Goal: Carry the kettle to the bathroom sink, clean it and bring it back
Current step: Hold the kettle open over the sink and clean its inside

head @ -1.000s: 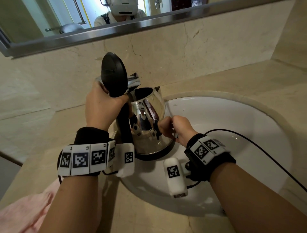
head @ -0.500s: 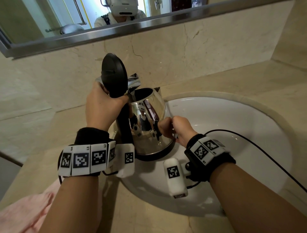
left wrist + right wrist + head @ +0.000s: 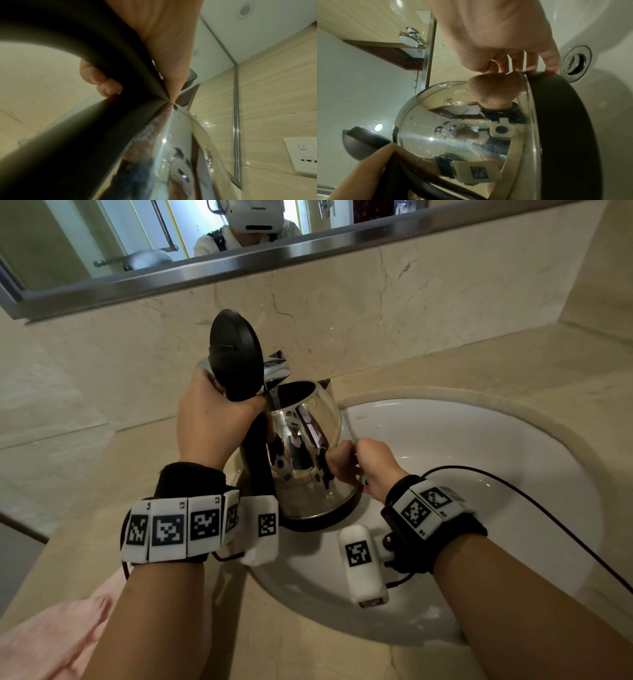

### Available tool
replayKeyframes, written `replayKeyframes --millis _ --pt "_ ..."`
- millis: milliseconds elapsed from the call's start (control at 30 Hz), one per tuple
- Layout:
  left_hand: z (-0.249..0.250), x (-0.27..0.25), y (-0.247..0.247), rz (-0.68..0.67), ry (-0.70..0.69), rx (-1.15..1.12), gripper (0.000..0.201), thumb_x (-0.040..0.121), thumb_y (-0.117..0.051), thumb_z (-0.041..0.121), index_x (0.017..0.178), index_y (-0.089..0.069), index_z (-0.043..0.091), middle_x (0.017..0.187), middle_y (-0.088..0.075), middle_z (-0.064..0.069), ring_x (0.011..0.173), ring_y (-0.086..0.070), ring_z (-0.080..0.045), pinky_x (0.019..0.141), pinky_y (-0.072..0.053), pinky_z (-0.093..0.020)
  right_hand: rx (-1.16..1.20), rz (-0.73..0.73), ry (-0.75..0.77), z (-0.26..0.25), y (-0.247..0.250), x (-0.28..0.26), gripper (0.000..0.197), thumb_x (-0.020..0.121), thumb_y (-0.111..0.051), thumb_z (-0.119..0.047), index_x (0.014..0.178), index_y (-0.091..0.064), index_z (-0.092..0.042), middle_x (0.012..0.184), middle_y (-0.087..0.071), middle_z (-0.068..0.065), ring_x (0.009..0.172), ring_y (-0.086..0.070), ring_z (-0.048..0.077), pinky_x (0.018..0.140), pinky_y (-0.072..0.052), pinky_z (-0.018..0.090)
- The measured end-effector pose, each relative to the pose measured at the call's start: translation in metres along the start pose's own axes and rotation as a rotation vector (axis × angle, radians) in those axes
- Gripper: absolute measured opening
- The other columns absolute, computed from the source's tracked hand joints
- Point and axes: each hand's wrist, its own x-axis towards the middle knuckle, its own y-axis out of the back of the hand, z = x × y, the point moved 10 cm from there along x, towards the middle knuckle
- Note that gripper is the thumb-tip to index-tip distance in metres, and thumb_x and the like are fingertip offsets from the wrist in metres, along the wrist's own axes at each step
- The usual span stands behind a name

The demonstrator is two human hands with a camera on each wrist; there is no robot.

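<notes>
The steel kettle (image 3: 308,446) is held over the left rim of the white sink (image 3: 479,457), its black lid (image 3: 236,354) flipped up and its mouth uncovered. My left hand (image 3: 212,422) grips the top of the black handle (image 3: 255,460); its fingers (image 3: 96,77) wrap the handle (image 3: 102,54) in the left wrist view. My right hand (image 3: 363,463) holds the kettle's lower right wall, fingers bent. In the right wrist view the right hand's fingers (image 3: 530,60) reach over the steel body (image 3: 453,121) just above the black base (image 3: 565,128). The kettle's inside is hidden.
The sink drain (image 3: 576,63) lies just beyond the kettle's base. A pink towel (image 3: 51,638) lies on the marble counter at the front left. A black cable (image 3: 513,491) crosses the basin from my right wrist. A mirror (image 3: 171,241) hangs above; a wall socket (image 3: 303,155) is nearby.
</notes>
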Motion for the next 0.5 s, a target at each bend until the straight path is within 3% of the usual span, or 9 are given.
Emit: replayKeyframes --millis 500 --pt "-0.0011 0.0004 -0.0004 0.003 -0.001 -0.005 0.039 0.068 -0.072 0.026 0.098 -0.048 0.018 0.078 -0.05 0.012 0.078 -0.06 -0.022 0.06 -0.045 -0.032 0.031 -0.002 -0.008 -0.0002 -0.0012 -0.0016 0.043 0.095 -0.035 -0.008 0.135 -0.046 0.003 0.136 -0.051 0.022 0.126 -0.049 0.034 0.109 -0.039 0.047"
